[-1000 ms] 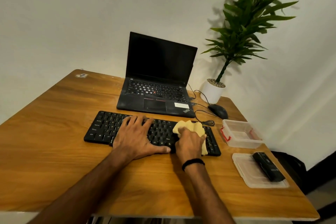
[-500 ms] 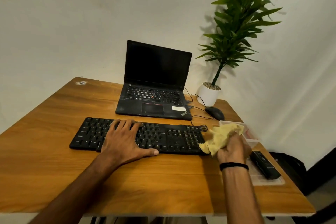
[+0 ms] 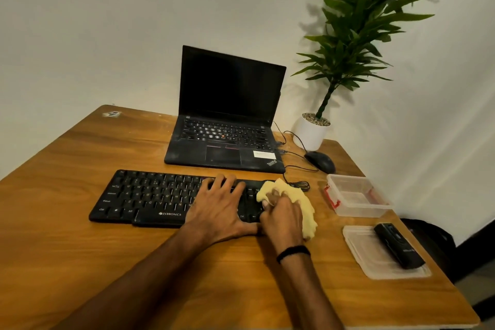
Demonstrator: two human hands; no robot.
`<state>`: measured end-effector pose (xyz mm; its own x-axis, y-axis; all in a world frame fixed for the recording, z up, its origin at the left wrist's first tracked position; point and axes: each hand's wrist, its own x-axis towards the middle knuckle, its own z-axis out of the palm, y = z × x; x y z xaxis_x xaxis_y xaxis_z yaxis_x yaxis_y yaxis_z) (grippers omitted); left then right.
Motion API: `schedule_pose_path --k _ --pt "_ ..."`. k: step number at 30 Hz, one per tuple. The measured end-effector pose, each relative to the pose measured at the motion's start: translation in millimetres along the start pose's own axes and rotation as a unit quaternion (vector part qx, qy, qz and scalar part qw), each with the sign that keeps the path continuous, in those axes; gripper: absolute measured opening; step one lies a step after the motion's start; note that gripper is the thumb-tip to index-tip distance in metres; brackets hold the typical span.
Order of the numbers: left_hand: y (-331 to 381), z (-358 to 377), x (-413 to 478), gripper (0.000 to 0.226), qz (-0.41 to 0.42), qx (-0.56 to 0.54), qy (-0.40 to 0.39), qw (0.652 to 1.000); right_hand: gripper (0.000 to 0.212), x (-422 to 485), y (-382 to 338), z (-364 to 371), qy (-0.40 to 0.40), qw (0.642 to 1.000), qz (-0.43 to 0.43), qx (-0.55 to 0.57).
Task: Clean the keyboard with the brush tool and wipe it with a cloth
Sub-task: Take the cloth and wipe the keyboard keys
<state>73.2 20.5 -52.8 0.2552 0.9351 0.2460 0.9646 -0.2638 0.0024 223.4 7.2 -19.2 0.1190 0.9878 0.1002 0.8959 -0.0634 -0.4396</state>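
So the black keyboard (image 3: 150, 195), ZEBRONICS printed on its front edge, is laid flat across the middle of the wooden surface (image 3: 80, 249), just in front of an open laptop (image 3: 227, 120) whose screen is dark. The left hand (image 3: 219, 209) is spread flat on the right-of-centre keys, fingers straight and fanned out, thumb stretched along the near edge, nothing gripped. Right beside it, the right hand (image 3: 284, 218) is curled round a bunched-up yellow cloth (image 3: 297, 195), which is pressed down on the right end of the keyboard and spills a bit over that end onto the wood. The two hands are so close that the left thumb looks to be touching the right one, though real contact can't be confirmed. A black band (image 3: 293, 252) is worn on the right wrist. Further right, a clear plastic box (image 3: 356, 198) with red clips is sat open, and nearer the front edge its lid (image 3: 375, 257) is laid flat with a black oblong tool (image 3: 399, 245) resting on it, well apart from the keyboard; bristles can't be made out on it. A black mouse (image 3: 320, 162) is parked right of the laptop, its cable coiled beside the cloth, and a leafy plant in a white pot (image 3: 310, 131) is tucked into the far corner against the wall.
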Motion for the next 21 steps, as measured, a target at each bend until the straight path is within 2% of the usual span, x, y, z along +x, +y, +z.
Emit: schedule_pose_path --k 3,8,12,14,17,18,21 --pt "1 0 1 0.123 0.001 -0.012 0.008 1.0 0.036 28 -6 0 -0.013 1.0 -0.003 0.013" --pt "2 2 0 0.121 -0.008 -0.031 0.02 0.999 0.015 58 -28 -1 -0.015 0.999 0.009 0.048" --pt "4 2 0 0.112 -0.033 -0.066 0.058 0.996 0.03 36 -31 5 -0.074 0.991 -0.096 0.053" --pt "5 1 -2 0.116 -0.04 -0.056 0.057 0.996 0.034 39 -20 -1 -0.051 0.995 -0.068 0.047" --pt "6 -1 -3 0.126 -0.049 -0.021 0.039 0.998 0.022 60 -5 -10 0.02 1.0 0.02 -0.005" --pt "6 -1 -2 0.126 -0.049 -0.017 0.035 0.998 0.02 60 -5 -9 0.023 0.999 0.02 -0.01" --pt "5 -1 -1 0.122 -0.041 -0.023 0.034 0.998 0.022 43 -17 15 -0.048 0.996 -0.075 0.01"
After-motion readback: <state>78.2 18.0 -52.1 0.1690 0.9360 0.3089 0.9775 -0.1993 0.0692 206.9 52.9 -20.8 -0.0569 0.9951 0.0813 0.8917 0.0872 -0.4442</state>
